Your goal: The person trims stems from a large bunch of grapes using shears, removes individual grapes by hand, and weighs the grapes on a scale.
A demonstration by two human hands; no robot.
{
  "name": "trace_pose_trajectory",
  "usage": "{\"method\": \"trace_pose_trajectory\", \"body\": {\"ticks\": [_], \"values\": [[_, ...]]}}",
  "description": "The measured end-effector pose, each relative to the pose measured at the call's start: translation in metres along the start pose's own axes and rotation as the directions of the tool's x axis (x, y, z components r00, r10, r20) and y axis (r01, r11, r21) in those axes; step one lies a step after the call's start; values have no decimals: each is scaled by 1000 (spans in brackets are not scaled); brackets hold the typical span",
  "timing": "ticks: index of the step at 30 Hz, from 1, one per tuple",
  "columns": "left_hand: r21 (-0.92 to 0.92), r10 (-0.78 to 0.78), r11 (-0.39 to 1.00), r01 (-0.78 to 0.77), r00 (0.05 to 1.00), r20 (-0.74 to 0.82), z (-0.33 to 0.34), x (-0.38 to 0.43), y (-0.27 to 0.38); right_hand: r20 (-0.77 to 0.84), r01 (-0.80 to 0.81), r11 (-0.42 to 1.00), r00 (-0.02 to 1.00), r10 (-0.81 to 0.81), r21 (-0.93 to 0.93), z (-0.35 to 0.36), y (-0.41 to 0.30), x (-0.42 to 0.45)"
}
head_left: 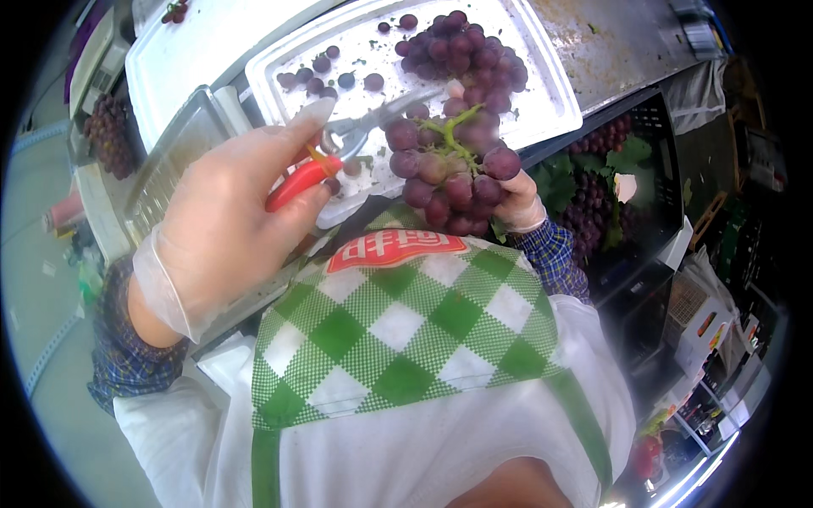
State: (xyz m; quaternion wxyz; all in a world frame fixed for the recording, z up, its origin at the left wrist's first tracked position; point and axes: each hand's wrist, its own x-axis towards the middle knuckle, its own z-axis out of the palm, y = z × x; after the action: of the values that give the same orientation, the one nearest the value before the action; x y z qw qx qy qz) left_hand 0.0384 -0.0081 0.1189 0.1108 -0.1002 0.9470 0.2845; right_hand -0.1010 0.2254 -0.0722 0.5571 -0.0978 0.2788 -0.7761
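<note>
My left hand (222, 216), in a thin clear glove, grips red-handled pruning snips (305, 181). Their blurred metal blades (387, 114) point up and right, at the near bunch. My gloved right hand (524, 203) holds that bunch of purple grapes (438, 184) from the right, its fingers mostly hidden behind the berries. A green branching stem (454, 133) shows on top. Behind, a darker bunch (454, 47) lies on a white tray (540, 95); the two overlap in view, and I cannot tell whether they are joined. Several loose grapes (314, 73) dot the tray.
A second white tray (209, 44) is at the upper left, beside a clear plastic container (181, 146). Another bunch (111, 136) is farther left. At right, a black crate (667, 165) holds grapes and leaves. The metal tabletop (610, 44) extends behind it.
</note>
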Motion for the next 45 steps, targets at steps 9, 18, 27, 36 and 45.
{"method": "trace_pose_trajectory", "body": {"ticks": [9,18,27,36,45], "values": [[313,114,942,-122,993,44,-9,5,11,-30,-5,996,1000,2,-87,1,-4,3],[328,120,931,-161,982,142,-14,25,10,-61,-59,992,997,53,-108,1,-14,0],[-313,-118,949,42,967,-227,-22,-14,-5,-291,-140,969,936,196,204,23,-17,8],[-802,-735,587,110,487,-471,34,-139,-49,-13,-198,970,979,202,139,-3,-20,47],[-879,-850,477,21,265,-455,63,-237,-97,239,-330,918,931,278,219,94,-8,100]]}}
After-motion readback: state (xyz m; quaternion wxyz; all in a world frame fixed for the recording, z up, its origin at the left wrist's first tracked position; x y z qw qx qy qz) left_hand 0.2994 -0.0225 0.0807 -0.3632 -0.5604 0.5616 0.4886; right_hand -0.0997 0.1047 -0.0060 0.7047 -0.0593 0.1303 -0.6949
